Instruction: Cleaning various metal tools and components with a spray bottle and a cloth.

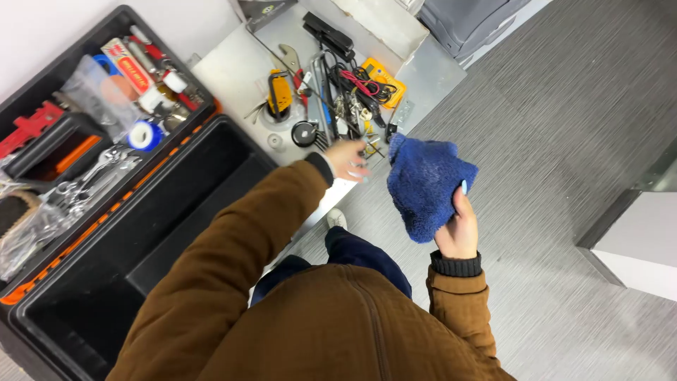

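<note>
My right hand [458, 229] is raised at centre right and grips a fluffy dark blue cloth [427, 180]. My left hand [349, 161], in a brown sleeve, reaches out to the near edge of a grey board [233, 74] strewn with tools. Its fingers are spread over small metal parts [370, 144]; whether it holds one I cannot tell. Near it lie a round black tape measure [305, 133], a wrench [290, 58], a yellow-handled tool [279, 92] and a yellow meter with red and black leads [381, 81].
A large open black toolbox [211, 169] stands at left; its tray [92, 106] holds spanners, tape rolls and red parts. A grey case [472, 25] sits at the top. A white cabinet [645, 247] stands at right on grey carpet.
</note>
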